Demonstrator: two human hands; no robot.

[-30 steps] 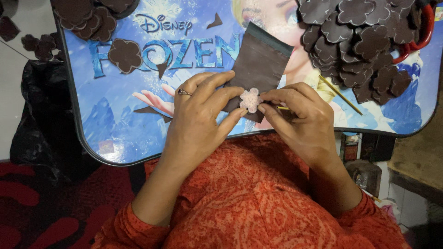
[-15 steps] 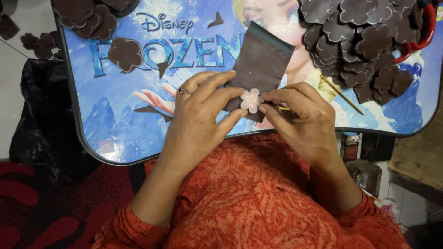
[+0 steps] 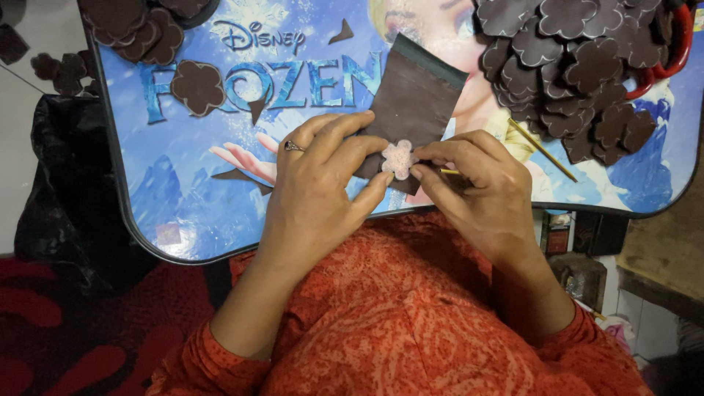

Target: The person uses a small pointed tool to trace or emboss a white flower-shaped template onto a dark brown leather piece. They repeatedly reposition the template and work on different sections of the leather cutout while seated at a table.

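The left hand (image 3: pixel 315 194) and right hand (image 3: pixel 480 191) meet over a dark brown rectangular foam sheet (image 3: pixel 414 92) on the blue picture-printed bench (image 3: pixel 183 191). Both sets of fingers pinch narrowly on a small pink flower-shaped template (image 3: pixel 399 158), pressed against the sheet's near edge between the fingertips. A heap of dark brown foam flower cut-outs (image 3: pixel 572 66) lies beyond the right fingers.

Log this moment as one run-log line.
left hand: pins dark sheet | right hand: holds pink flower template on sheet | cut flowers: piled on tray
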